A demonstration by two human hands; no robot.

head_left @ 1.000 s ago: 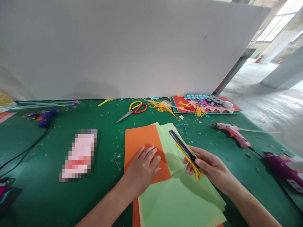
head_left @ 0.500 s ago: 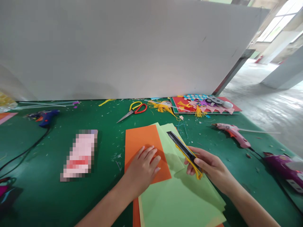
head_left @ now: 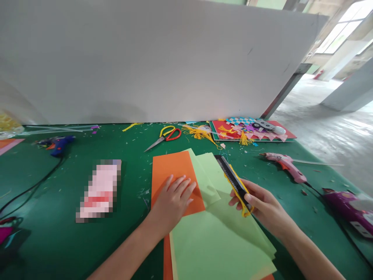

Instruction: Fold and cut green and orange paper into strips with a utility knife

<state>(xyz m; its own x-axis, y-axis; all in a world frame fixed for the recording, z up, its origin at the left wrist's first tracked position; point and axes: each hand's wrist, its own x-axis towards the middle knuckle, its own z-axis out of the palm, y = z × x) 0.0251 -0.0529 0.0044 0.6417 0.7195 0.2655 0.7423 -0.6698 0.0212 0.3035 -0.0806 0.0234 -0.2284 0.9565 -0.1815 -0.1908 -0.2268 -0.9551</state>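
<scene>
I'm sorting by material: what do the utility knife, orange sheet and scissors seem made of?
Utility knife: likely plastic, judging by its smooth, bright yellow frame; the dark strip may be metal.
Orange sheet: matte paper or thin card, flat, crisp-edged.
Scissors: metal-looking grey blades; smooth red and yellow handles, probably plastic.

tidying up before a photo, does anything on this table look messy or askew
The light-green sheets are unevenly stacked, their corners jutting out at right. Yellow tassels lie tangled beside the scissors, and small scraps litter the dark-green tabletop.
</scene>
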